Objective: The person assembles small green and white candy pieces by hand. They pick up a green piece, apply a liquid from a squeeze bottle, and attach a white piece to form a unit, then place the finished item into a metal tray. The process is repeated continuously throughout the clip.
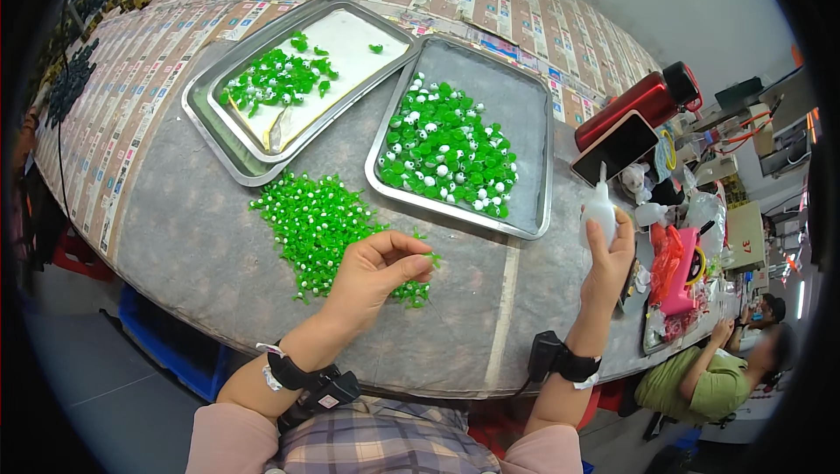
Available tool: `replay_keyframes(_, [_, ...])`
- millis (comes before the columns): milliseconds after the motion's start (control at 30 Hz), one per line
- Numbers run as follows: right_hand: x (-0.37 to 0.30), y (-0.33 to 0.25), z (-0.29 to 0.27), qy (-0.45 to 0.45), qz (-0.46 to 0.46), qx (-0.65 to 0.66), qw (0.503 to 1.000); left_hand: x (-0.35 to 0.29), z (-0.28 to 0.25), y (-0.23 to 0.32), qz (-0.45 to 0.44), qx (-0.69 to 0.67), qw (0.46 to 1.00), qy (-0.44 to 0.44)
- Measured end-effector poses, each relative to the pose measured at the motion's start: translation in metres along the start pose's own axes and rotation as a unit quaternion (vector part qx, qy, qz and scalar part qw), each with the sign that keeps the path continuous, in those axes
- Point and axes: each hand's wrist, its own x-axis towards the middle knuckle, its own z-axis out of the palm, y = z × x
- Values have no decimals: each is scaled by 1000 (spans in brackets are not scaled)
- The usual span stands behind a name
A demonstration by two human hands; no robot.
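My left hand [381, 274] pinches a small green plastic piece [434, 259] between thumb and fingertips. It hovers by the right edge of a loose pile of small green pieces with white spots [319, 229] on the table. My right hand [610, 251] is wrapped round a white squeeze bottle [599, 211], whose thin nozzle points up. Beyond my hands, a metal tray [547, 168] holds many green and white parts, some like round white eyeballs. To its left, a second metal tray [199, 115] carries a white sheet with more green and white pieces on it.
A red flask [626, 115] and a dark-screened phone [615, 147] stand at the right, near a pink container [680, 290] and red plastic bag [667, 264]. A person in a green shirt [713, 385] sits at far right. A blue bin [166, 334] is below the table's left edge.
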Motion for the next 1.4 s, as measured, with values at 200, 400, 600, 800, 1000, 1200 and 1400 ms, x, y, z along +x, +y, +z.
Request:
replay_keyframes(200, [7, 60, -38, -17, 75, -24, 997, 0, 0, 0, -2, -15, 1000, -7])
replay_keyframes(400, [-2, 0, -15, 149, -229, -377, 885, 1, -2, -2, -5, -5, 1000, -1])
replay_keyframes(600, [7, -6, 45, -215, -211, -322, 898, 1, -1, -1, -3, -15, 1000, -8])
replay_keyframes(800, [16, 14, 60, -292, -89, -268, 914, 1, -3, -1, -2, -13, 1000, -16])
replay_keyframes(1000, [-21, -25, 60, -337, 111, 156, 922, -2, -4, 1, -28, -61, 996, -58])
replay_keyframes(1200, [-57, -18, 84, -395, 251, 249, 848, -1, -2, 0, -34, -102, 992, -61])
replay_keyframes(1400, [-67, -16, 87, -341, 232, 251, 876, -1, -2, 1, -35, -104, 992, -58])
